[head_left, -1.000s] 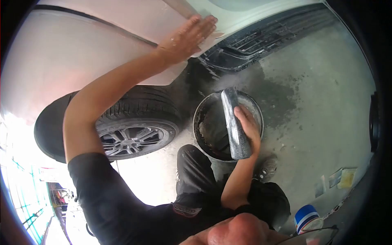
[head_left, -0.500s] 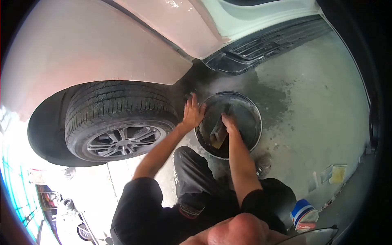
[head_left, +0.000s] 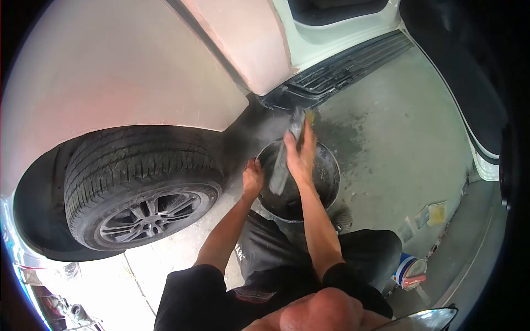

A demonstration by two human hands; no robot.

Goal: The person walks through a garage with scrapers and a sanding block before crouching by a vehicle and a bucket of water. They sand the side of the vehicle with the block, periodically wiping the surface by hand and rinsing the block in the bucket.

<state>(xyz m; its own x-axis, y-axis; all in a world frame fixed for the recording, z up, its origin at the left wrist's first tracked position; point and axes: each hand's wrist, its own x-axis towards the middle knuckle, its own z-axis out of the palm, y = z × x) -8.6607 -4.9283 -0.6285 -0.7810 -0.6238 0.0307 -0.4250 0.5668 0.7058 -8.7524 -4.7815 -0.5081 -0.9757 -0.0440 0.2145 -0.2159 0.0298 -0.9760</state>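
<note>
Up comes the long grey block [head_left: 280, 172], lifted and swung over the bucket [head_left: 338, 187] where half a second ago it was down inside, while the left hand [head_left: 253, 177], spread open then, is now drawn in at the near-left rim. Right hand [head_left: 301, 159] has the block, thumb one side, fingers the other, a firm-looking partial wrap, and it's blurred with motion! Left fingers are curled; whether they grip the rim or merely brush it, I can't tell. So where's the danger? That block is probably wet, and a slick face could slide out of a quick-moving grip, dropping into the bucket or onto the concrete floor [head_left: 386, 121]. Swing it too far forward and the upper end might knock the running board [head_left: 331, 71] or catch the bare edge of the fender panel [head_left: 138, 83]. Lean hard on that rim and the bucket could tip, adding to the dark damp patch [head_left: 345, 129] and making footing slippery by the shoe [head_left: 343, 220]. Labels now: a blue-and-white tin [head_left: 409, 269] sits off to the right, lettering too small to read; the reddish emblem [head_left: 254, 294] on the black shirt [head_left: 190, 292] is illegible too, and no brand can be made out on the tyre [head_left: 138, 171].
</note>
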